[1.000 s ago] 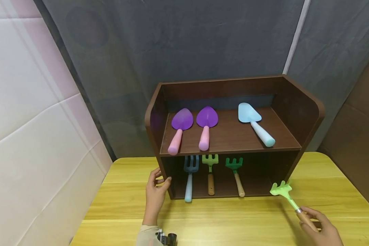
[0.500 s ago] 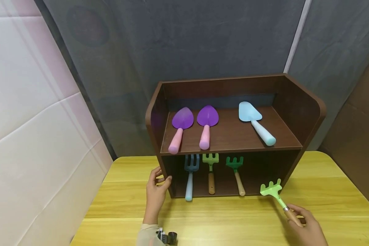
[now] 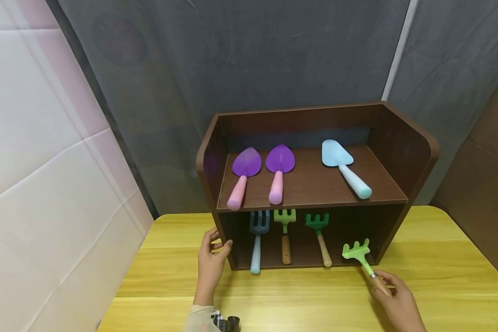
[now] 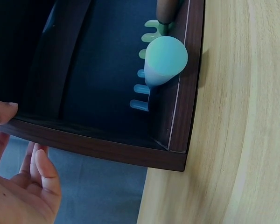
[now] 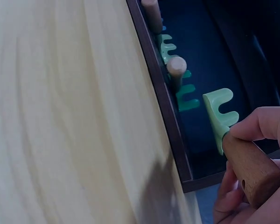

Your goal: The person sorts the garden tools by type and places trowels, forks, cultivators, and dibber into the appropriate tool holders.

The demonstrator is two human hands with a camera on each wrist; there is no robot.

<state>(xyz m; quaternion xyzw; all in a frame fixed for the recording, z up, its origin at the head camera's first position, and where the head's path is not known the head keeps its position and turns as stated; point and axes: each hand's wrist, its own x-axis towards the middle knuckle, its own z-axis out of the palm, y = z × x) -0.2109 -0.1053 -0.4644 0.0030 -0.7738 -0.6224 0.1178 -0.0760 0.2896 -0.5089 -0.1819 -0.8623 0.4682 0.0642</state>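
In the head view my right hand [image 3: 396, 299] pinches the wooden handle of a light green hand rake [image 3: 358, 252], its tines at the lower shelf's right front. The right wrist view shows thumb and fingers around that brown handle [image 5: 252, 170]. My left hand [image 3: 210, 267] holds the left side panel of the dark brown shelf [image 3: 315, 203], thumb on the front edge and fingers outside. On the lower level lie a blue fork [image 3: 256, 249], a yellow-green rake [image 3: 286, 246] and a dark green rake [image 3: 323, 246], handles toward me.
Two purple trowels with pink handles [image 3: 246, 162] [image 3: 280, 159] and a light blue trowel [image 3: 336, 154] lie on the upper level. The shelf stands on a yellow wood-grain table [image 3: 307, 299]. Behind it hangs a dark grey curtain [image 3: 274, 50]; a white panel [image 3: 58, 184] borders the left.
My right hand has carried the light green rake leftward, bringing its tines from beside the shelf's right corner to the lower opening. My left hand stays on the side panel.
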